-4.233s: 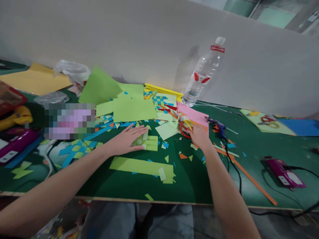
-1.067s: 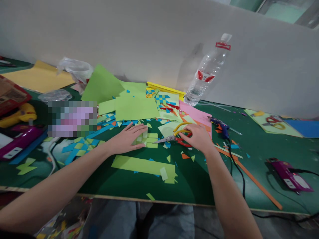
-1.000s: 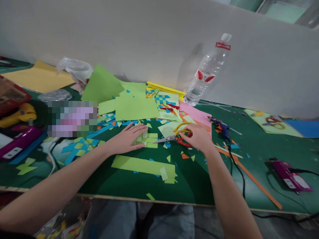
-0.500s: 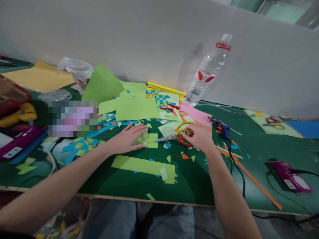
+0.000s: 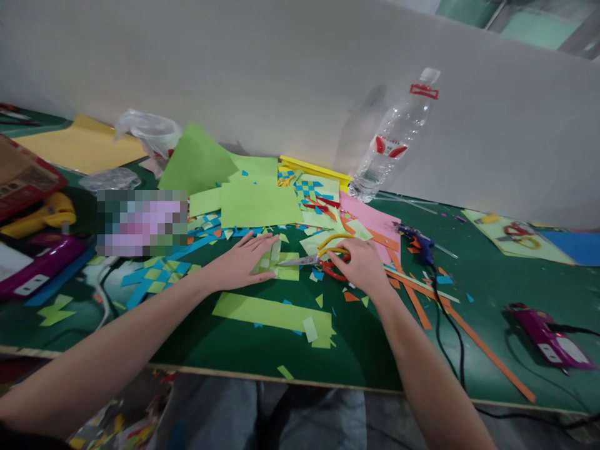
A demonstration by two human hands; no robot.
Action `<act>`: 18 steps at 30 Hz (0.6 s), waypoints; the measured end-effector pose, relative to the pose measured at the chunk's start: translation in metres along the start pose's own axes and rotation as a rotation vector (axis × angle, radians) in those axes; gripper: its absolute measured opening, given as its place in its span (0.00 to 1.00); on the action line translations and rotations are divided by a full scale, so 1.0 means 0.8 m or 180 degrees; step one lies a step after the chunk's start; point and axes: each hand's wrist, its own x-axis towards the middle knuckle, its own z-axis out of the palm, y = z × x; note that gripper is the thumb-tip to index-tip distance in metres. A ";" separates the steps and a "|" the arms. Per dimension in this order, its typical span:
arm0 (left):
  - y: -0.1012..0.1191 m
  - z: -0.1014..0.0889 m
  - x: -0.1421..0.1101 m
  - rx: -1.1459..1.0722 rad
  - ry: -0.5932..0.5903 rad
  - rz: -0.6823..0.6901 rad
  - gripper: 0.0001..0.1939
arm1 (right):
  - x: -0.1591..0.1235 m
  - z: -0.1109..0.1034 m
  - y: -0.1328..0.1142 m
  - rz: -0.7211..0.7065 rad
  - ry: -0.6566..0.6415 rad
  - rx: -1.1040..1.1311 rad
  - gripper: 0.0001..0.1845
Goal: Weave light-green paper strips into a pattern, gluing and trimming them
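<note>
My left hand point(image 5: 248, 259) lies with its fingers spread over a small green woven paper piece point(image 5: 289, 267), partly covering it. My right hand point(image 5: 360, 262) grips scissors point(image 5: 328, 251) with one yellow and one red handle. Their blades point left, and the tip rests over the woven piece close to my left thumb. Nearer the front edge lies a long green paper strip point(image 5: 267, 312) with a pale scrap point(image 5: 310, 328) on its right end. A blue-and-green woven piece point(image 5: 157, 275) sits left of my left hand.
Green sheets point(image 5: 262, 203) and small scraps lie behind my hands. A clear plastic bottle point(image 5: 394, 144) leans against the wall. To the right are a blue glue gun point(image 5: 422, 245), its black cord, orange strips point(image 5: 492, 353) and a purple power box point(image 5: 553, 337). A purple device point(image 5: 42, 265) stands left.
My right hand has moved left with the scissors, bringing the blade tip over the woven piece beside my left thumb. My left hand stays in place on the paper.
</note>
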 end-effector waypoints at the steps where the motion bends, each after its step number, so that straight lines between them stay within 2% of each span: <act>1: 0.000 0.000 0.000 -0.0001 0.0000 -0.0001 0.42 | 0.000 0.001 -0.001 0.0000 -0.0015 -0.0001 0.14; 9: 0.002 -0.003 0.000 -0.0044 -0.0014 -0.0020 0.41 | 0.000 0.001 0.009 0.0027 0.0036 -0.0059 0.13; 18: 0.003 -0.003 -0.001 -0.0004 0.0000 -0.0009 0.41 | 0.001 -0.013 0.018 0.0059 0.0015 -0.0147 0.13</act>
